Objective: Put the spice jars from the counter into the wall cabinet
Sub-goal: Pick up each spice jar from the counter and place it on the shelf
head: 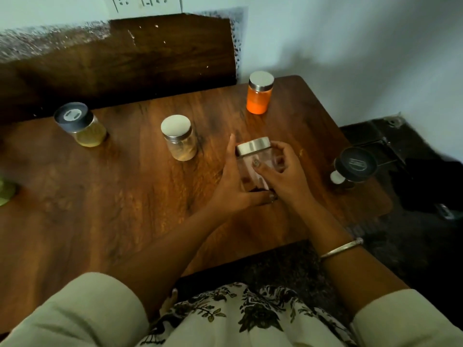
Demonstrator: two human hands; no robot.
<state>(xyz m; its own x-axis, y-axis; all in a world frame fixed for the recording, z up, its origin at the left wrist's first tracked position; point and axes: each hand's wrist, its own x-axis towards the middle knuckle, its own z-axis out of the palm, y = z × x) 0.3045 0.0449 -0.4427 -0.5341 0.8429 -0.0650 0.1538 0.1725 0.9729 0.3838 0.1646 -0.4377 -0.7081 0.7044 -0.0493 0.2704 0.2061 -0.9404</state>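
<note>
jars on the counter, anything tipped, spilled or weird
Only the clear jar is tilted, gripped by the right hand with the left hand flat against it. The orange jar, pale jar, yellow jar and dark-lidded jar stand upright, lidded. No spill on the counter.

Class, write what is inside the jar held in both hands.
Clear jar looks mostly empty; something dark lies at its base. The right hand and left hand cover part of it.
</note>
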